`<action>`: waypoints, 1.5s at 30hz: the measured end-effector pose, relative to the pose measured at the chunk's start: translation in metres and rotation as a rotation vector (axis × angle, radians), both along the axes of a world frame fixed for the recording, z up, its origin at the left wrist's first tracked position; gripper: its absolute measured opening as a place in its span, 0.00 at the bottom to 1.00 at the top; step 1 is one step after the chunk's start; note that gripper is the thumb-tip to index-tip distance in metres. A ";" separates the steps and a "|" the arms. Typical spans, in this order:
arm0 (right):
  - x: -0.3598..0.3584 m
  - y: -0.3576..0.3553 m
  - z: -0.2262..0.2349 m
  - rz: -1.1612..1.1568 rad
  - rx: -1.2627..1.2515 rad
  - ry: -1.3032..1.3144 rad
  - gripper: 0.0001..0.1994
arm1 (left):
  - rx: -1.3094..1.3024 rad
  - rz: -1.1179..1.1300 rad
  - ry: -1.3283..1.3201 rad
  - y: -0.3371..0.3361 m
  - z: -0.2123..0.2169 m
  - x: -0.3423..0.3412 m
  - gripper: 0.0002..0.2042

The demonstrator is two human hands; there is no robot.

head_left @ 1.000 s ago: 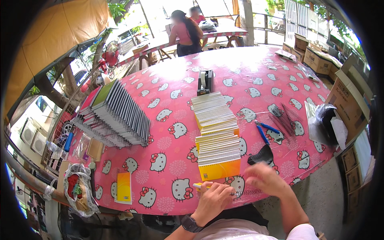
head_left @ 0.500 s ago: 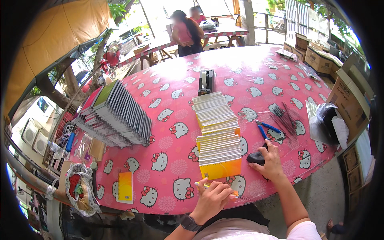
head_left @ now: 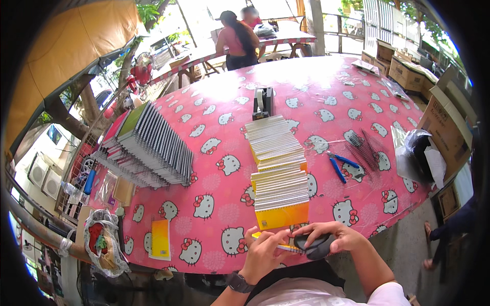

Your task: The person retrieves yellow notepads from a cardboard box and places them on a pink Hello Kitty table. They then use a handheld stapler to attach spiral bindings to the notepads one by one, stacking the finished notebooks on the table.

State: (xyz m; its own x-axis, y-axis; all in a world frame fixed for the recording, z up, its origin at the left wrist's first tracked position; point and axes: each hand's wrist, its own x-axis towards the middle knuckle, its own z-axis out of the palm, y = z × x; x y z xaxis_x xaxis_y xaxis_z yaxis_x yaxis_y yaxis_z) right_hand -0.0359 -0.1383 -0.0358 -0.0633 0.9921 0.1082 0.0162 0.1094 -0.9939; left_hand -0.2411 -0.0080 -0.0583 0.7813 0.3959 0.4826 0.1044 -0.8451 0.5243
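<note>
Two hands (head_left: 298, 245), spiral-bound yellow notebook (head_left: 278, 248)

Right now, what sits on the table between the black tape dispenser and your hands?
In the head view, a long overlapping row of spiral notebooks runs from the tape dispenser to the hands.

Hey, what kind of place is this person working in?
Probably an open-air workshop for assembling notebooks: a long overlapped row of yellow spiral-bound notebooks, a leaning stack of grey spiral notebooks on the pink cartoon-print tablecloth, and brown cardboard boxes beside trees.
</note>
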 end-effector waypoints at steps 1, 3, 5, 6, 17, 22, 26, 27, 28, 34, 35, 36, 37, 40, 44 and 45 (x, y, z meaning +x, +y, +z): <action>-0.004 0.003 0.003 -0.007 -0.007 -0.194 0.22 | 0.009 -0.003 0.006 0.002 -0.003 0.000 0.29; -0.002 0.008 0.000 -0.151 -0.118 -0.468 0.24 | 0.021 -0.015 -0.003 0.004 -0.002 0.001 0.34; -0.004 0.005 0.004 -0.061 -0.048 -0.015 0.24 | 0.006 -0.023 -0.014 0.003 -0.003 -0.002 0.39; -0.006 0.004 0.009 -0.013 -0.016 0.212 0.24 | 0.006 -0.021 -0.013 0.004 -0.003 -0.002 0.38; -0.010 0.021 0.000 -0.147 -0.151 -0.331 0.23 | -0.005 0.026 0.026 0.008 -0.004 -0.006 0.41; -0.015 0.019 0.004 -0.014 -0.059 0.190 0.24 | -0.387 0.186 -0.226 0.024 -0.010 -0.019 0.33; -0.021 0.023 0.004 -0.019 -0.081 0.156 0.23 | -0.977 0.056 -0.334 0.024 -0.032 -0.031 0.25; -0.022 0.025 0.004 0.002 -0.081 0.256 0.23 | -1.021 0.054 -0.388 0.022 -0.034 -0.030 0.23; -0.022 0.029 0.007 -0.002 -0.061 0.064 0.23 | -1.064 0.054 -0.416 0.022 -0.034 -0.029 0.21; -0.022 0.032 0.010 0.052 -0.070 0.332 0.24 | -1.011 0.051 -0.417 0.021 -0.037 -0.030 0.16; -0.026 0.032 0.016 0.093 -0.047 0.374 0.22 | -0.990 0.050 -0.409 0.022 -0.038 -0.029 0.16; -0.025 0.035 0.014 0.011 -0.040 0.059 0.22 | -0.969 0.048 -0.402 0.021 -0.039 -0.029 0.15; -0.024 0.038 0.010 -0.071 -0.033 -0.257 0.23 | -0.962 0.059 -0.376 0.019 -0.038 -0.030 0.15; -0.023 0.041 0.014 -0.070 -0.055 -0.213 0.23 | -0.927 0.068 -0.345 0.020 -0.032 -0.030 0.16; -0.027 0.041 0.013 -0.031 -0.060 -0.181 0.23 | -0.954 0.057 -0.351 0.019 -0.034 -0.030 0.16; -0.024 0.041 0.006 -0.047 -0.064 -0.152 0.24 | -0.956 0.048 -0.350 0.020 -0.032 -0.028 0.16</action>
